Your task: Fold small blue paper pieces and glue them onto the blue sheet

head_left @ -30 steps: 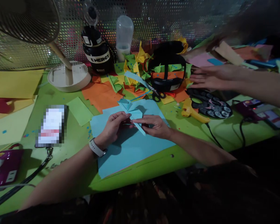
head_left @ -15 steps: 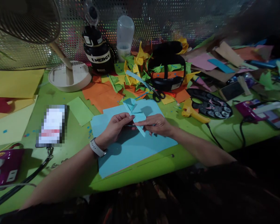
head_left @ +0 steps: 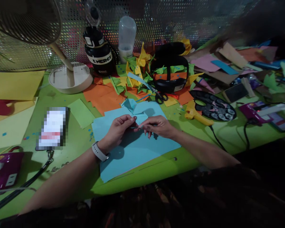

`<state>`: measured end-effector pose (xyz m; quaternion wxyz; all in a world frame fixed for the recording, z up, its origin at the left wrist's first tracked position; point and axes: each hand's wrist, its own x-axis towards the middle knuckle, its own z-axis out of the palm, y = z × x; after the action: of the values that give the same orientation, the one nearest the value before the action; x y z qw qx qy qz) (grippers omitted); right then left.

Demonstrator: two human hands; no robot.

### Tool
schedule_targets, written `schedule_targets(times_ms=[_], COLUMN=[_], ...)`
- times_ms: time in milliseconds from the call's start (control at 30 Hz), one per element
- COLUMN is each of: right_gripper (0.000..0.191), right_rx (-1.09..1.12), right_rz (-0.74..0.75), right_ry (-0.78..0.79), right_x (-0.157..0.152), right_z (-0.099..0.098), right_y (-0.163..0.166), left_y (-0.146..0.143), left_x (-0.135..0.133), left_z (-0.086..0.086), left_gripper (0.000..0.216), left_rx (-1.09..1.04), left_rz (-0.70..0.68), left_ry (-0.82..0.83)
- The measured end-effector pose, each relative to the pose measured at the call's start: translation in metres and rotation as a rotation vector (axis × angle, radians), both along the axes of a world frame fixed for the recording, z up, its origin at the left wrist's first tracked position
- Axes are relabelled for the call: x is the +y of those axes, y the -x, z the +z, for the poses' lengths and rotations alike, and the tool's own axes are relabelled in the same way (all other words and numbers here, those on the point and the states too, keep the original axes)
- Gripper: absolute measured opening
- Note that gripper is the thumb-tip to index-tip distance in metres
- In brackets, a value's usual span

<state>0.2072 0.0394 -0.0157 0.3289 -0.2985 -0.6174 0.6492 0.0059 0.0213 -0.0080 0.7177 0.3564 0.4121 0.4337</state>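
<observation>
A folded piece of light blue paper (head_left: 139, 117) is held between my two hands, above flat blue sheets (head_left: 133, 158) on the green table. My left hand (head_left: 122, 126), with a white watch (head_left: 99, 152) on its wrist, pinches the paper's left side between thumb and fingers. From the right, my right hand (head_left: 158, 126) pinches its near end, thumb and index finger together and the other fingers curled below. Folded flaps stand up at the paper's far end. Its near end is mostly hidden by my fingers.
Scissors (head_left: 160, 96) lie beyond the blue sheets, near folded yellow paper figures (head_left: 142, 57). A yellow glue gun (head_left: 198, 115) and a black palette (head_left: 215, 106) are to the right. On the left are a phone (head_left: 52, 128) and a fan base (head_left: 71, 77).
The strip that pointed toward me at the folded paper's near end no longer shows below my fingers. My right fingers have shifted from lying along the paper to a pinch.
</observation>
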Motion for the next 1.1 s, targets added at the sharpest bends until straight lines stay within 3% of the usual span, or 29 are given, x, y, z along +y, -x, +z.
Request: schedule_targets(times_ms=[500,1100], right_gripper=[0.034,0.032], right_rx=[-0.043,-0.17], right_rz=[-0.137,-0.222], right_ry=[0.074,-0.071], right_x=[-0.0027,0.0], right_z=[-0.0017,-0.003], right_y=[0.0068,0.0044], left_y=[-0.0042,-0.0065], left_x=[-0.003,-0.0062], left_z=[-0.0042,-0.008], left_gripper=[0.034,0.024], left_rx=[0.076,0.016], left_rz=[0.113,0.031], left_ry=[-0.057,-0.109])
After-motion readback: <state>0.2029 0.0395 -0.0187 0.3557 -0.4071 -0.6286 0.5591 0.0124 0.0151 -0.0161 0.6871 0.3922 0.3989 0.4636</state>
